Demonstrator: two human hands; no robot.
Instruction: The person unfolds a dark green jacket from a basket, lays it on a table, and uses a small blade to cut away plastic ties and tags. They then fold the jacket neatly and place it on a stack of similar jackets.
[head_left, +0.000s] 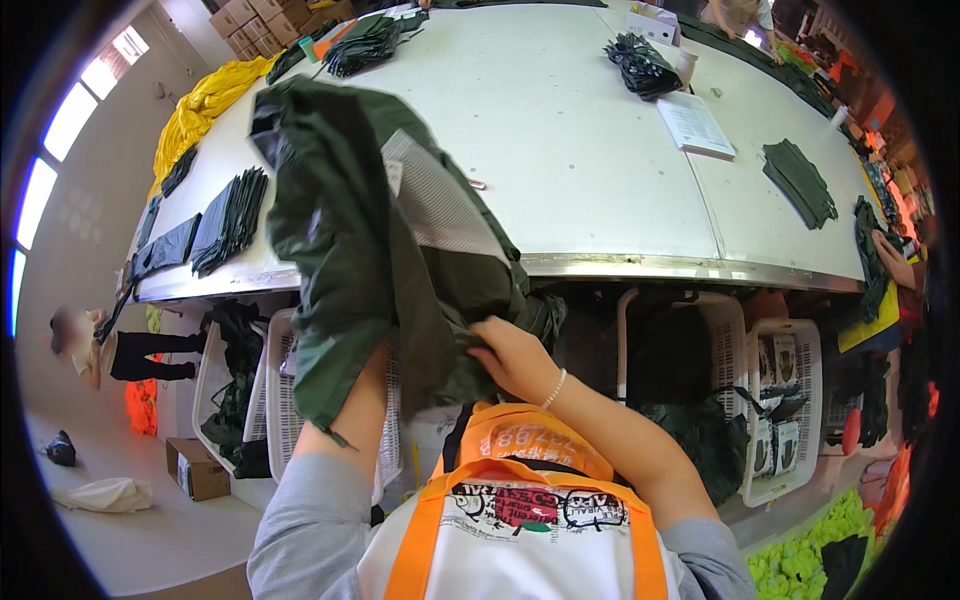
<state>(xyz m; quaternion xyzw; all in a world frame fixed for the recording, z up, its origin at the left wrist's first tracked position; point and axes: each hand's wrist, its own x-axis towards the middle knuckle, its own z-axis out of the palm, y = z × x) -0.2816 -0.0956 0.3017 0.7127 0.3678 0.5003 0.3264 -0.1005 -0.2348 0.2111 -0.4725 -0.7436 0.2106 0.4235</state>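
A dark green garment [335, 230] with a pale mesh panel [440, 195] is held up in front of me, over the near edge of the table. My left forearm [362, 405] goes up inside it, and the cloth hides the left hand. My right hand [515, 358], with a beaded bracelet at the wrist, is closed on the lower right part of the garment. Folds of the cloth hang down between my two arms.
Dark folded pieces [228, 220] lie in stacks on the white table [590, 150], left of the garment. Papers [695, 125] and a dark plastic bundle [640, 66] lie farther right. White baskets [755, 480] stand under the table edge. Another person's hand [895, 262] is at the right.
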